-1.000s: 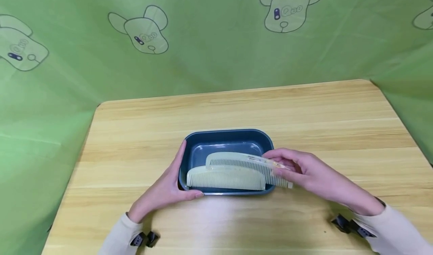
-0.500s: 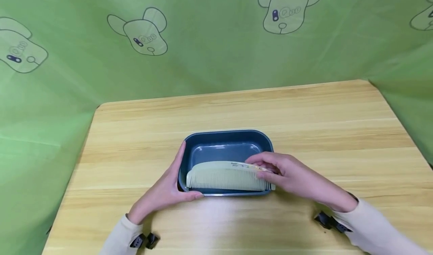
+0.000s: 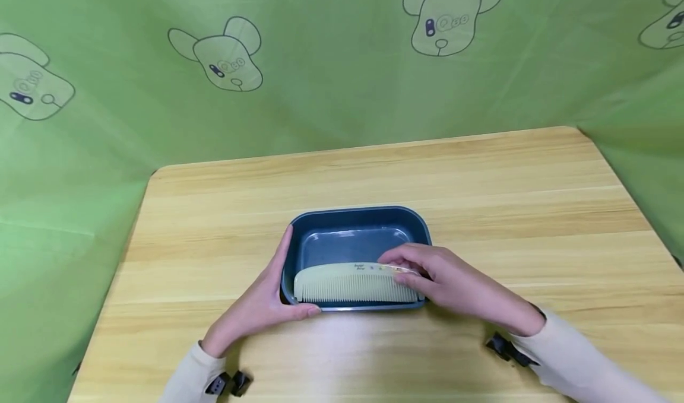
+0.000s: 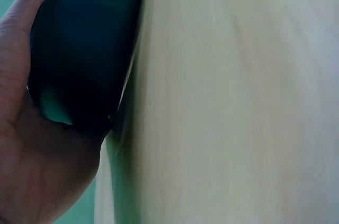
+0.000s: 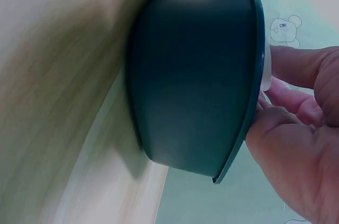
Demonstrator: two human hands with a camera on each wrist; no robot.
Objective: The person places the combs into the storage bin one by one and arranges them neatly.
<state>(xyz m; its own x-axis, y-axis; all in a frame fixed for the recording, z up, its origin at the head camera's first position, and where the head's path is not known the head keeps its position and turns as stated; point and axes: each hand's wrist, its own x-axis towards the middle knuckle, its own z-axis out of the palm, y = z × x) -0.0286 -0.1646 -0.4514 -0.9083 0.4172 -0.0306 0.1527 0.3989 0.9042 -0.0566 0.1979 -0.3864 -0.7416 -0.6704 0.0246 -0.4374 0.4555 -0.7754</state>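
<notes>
A pale green comb (image 3: 347, 281) with small printed flowers on its back lies along the front of a dark blue tub (image 3: 342, 247) in the head view. My right hand (image 3: 443, 275) pinches its right end between thumb and fingers, at the tub's right rim. The second comb seen earlier is now mostly hidden by it. My left hand (image 3: 259, 299) holds the tub's left end, thumb at the front rim and fingers along the left side. In the right wrist view a white sliver of comb (image 5: 267, 70) shows beside the fingers, above the tub's outer wall (image 5: 190, 86).
The tub stands on a wood-grain table (image 3: 374, 177). Behind and beside it hangs a green cloth (image 3: 331, 64) with printed cartoon heads. A black wrist device (image 3: 230, 384) sits by the left sleeve, another (image 3: 510, 349) by the right.
My right hand has brought the held comb left and down into the tub, over the other comb. The left hand has kept its place on the tub.
</notes>
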